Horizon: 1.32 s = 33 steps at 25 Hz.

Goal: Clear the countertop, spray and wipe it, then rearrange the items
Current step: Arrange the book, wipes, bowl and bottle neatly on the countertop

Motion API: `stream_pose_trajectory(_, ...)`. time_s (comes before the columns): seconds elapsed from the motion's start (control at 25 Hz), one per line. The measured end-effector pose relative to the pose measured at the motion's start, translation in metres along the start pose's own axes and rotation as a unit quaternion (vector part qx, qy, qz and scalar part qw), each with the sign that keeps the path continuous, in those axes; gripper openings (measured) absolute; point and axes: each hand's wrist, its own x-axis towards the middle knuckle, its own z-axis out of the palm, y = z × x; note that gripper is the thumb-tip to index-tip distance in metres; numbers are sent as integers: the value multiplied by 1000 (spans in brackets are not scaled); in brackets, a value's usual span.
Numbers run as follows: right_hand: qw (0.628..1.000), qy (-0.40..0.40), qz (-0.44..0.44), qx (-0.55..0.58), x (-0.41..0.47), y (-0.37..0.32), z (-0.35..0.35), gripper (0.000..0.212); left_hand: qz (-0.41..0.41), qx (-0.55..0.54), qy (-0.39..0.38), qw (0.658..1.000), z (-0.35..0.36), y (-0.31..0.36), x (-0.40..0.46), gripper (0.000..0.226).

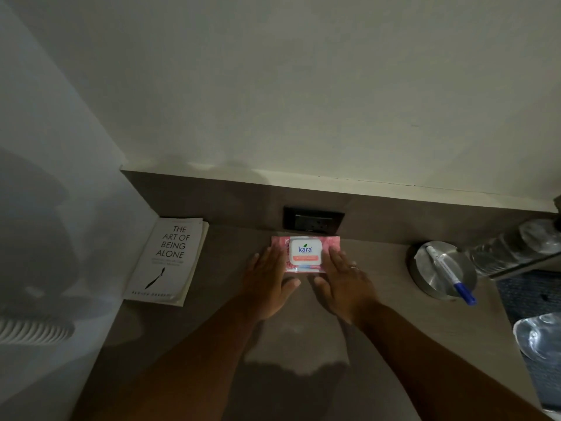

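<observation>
A pink pack of wet wipes (pixel 305 253) with a white lid lies flat on the brown countertop (pixel 291 335), close to the back wall below a black socket. My left hand (pixel 268 279) rests against the pack's left side, fingers spread. On the pack's right side lies my right hand (pixel 344 279), fingers also spread, a ring on one finger. Both hands touch the pack's edges; neither closes around it.
A white book (pixel 165 259) lies at the counter's left end by the wall. On the right, a round metal dish (pixel 441 268) carries a white pen with a blue cap (pixel 449 273). Clear plastic bottles (pixel 516 247) lie at the far right. Black socket (pixel 312 221).
</observation>
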Motion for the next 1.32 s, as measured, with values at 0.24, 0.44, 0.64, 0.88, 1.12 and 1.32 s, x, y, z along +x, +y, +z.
stream_pose_trajectory(0.24,1000,25,4,-4,0,-7,4,69,-6,10,-36,999,-7,-9,15,79)
stream_pose_trajectory(0.44,989,133,56,18,-53,43,-38,55,15,-13,196,980,-20,20,9,56)
stream_pose_trajectory(0.64,946,211,236,73,-132,118,-62,39,244,14,271,931,-24,125,46,29)
stream_pose_trajectory(0.88,911,199,294,210,-133,154,-58,38,319,200,44,925,-2,268,109,37)
stream_pose_trajectory(1.12,867,264,295,303,-129,168,-51,19,295,246,3,923,18,307,132,24)
stream_pose_trajectory(1.32,820,373,228,369,-137,164,-90,26,308,11,110,945,-13,280,105,27)
